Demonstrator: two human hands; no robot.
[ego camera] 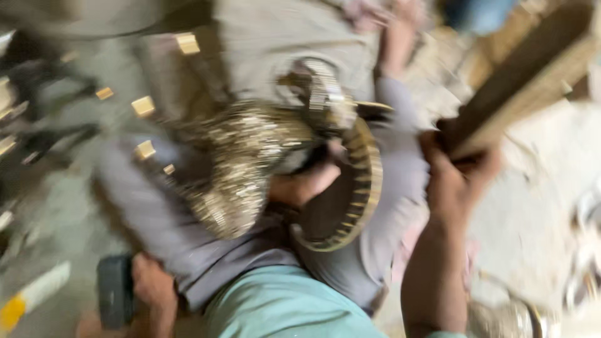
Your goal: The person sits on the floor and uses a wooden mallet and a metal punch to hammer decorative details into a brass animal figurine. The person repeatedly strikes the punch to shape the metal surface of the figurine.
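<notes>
The whole view is motion-blurred. My right hand (457, 181) is raised at the right, shut around the lower end of a long brown wooden bar (519, 75) that slants to the upper right corner. My left hand (150, 288) is low at the left, its fingers wrapped on a dark rectangular block (114, 291). Between my grey-trousered legs (156, 219) lies a curved tan ring with ribbed edges (366, 181). What looks like a bare foot (303, 184) presses against it. A glittering brass-coloured heap (244, 163) sits beside the ring.
Small pale wooden blocks (143, 105) are scattered on the grey floor at the upper left. Dark rods (44, 134) lie at the left edge. A white and yellow tube (34, 294) is at the bottom left. Pale rubble (538, 206) covers the right side.
</notes>
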